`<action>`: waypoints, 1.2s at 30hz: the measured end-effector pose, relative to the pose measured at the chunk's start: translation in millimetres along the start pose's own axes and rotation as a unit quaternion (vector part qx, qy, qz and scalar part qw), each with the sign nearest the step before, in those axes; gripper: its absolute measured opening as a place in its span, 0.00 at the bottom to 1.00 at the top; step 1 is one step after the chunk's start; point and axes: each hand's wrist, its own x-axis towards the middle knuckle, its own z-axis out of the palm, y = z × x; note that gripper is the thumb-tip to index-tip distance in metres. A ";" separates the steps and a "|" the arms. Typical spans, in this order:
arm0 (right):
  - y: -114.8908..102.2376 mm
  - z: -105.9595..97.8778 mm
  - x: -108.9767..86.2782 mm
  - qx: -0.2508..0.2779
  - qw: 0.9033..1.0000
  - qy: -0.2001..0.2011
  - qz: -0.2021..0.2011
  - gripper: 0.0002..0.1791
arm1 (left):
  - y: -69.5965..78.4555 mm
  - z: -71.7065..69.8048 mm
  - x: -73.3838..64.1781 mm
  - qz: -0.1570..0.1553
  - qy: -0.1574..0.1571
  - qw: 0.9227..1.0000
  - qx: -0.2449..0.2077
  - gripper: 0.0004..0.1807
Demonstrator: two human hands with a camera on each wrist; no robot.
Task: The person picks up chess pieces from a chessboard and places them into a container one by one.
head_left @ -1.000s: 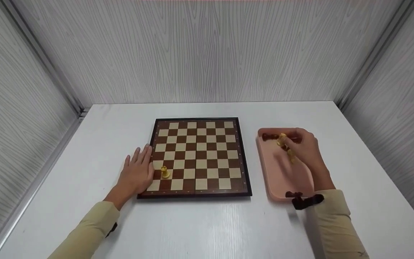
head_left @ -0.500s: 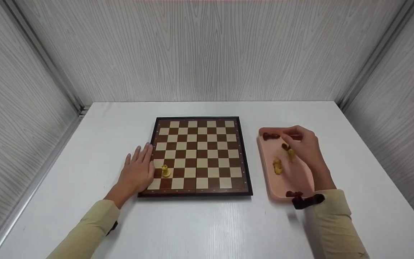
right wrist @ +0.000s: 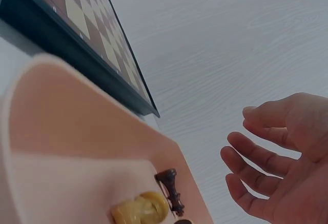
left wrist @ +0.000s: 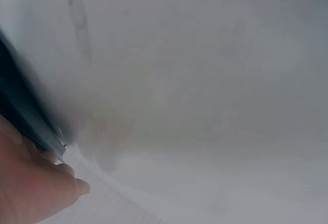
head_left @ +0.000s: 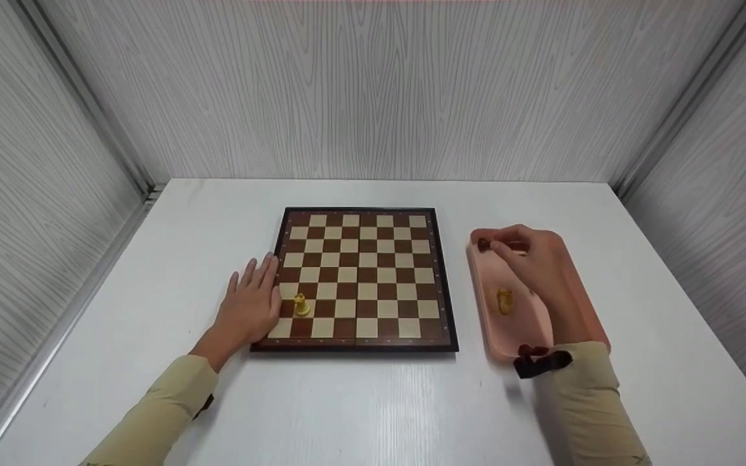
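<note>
My left hand (head_left: 248, 309) lies with straight fingers along the left edge of the chessboard (head_left: 368, 346). A gold rook (head_left: 302, 305) stands upright on the board near its front left corner. My right hand (head_left: 531, 259) hovers over the far end of the pink tray (head_left: 482, 317), fingers loosely bent. In the right wrist view nothing shows between those fingers. A dark chess piece (head_left: 484, 244) lies by the fingertips in the far left corner; the wrist view shows it apart from them. A gold knight (right wrist: 141, 211) lies in the tray.
Another dark chess piece (head_left: 532, 351) lies at the tray's near end, beside a dark strap (head_left: 542, 365) on the right wrist. The hand and forearm hide part of the tray. A tall wood-grain panel (head_left: 373, 90) stands behind the white table (head_left: 360, 414).
My right hand has let go of the gold knight, which now lies in the tray. The hand has then shifted left towards the dark piece. My left hand stays at the board's edge.
</note>
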 end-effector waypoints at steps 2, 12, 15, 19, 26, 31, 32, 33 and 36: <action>-5.2 5.6 1.3 0.028 1.000 -0.009 0.001 0.15 | 0.1 0.3 0.2 0.000 0.000 1.000 0.001 0.33; -35.1 29.3 8.3 0.066 0.997 -0.031 0.000 0.14 | 0.7 -1.6 0.3 0.000 0.008 1.000 0.000 0.33; -42.8 36.9 9.5 0.082 0.996 -0.038 -0.013 0.14 | 0.5 -1.3 0.6 0.001 0.007 1.000 -0.001 0.33; -51.9 49.0 9.8 0.088 0.995 -0.046 -0.025 0.12 | 0.5 -0.6 0.4 0.001 0.008 1.000 0.002 0.33; -60.7 73.2 8.9 0.094 0.992 -0.066 -0.052 0.11 | 1.1 2.0 0.2 -0.002 0.001 1.000 0.004 0.33; -65.8 88.3 7.1 0.092 0.990 -0.080 -0.064 0.12 | 1.4 1.6 0.0 0.002 0.006 1.000 0.007 0.33; -66.7 91.5 7.2 0.094 0.990 -0.083 -0.066 0.12 | 1.2 1.4 -0.2 0.002 0.006 1.000 0.008 0.33; -67.9 94.6 7.2 0.096 0.989 -0.086 -0.066 0.12 | 1.0 1.2 -0.2 0.003 0.008 1.000 0.009 0.33; -72.1 103.8 7.0 0.104 0.987 -0.100 -0.070 0.13 | 0.5 1.1 -0.1 0.003 0.011 1.000 0.012 0.33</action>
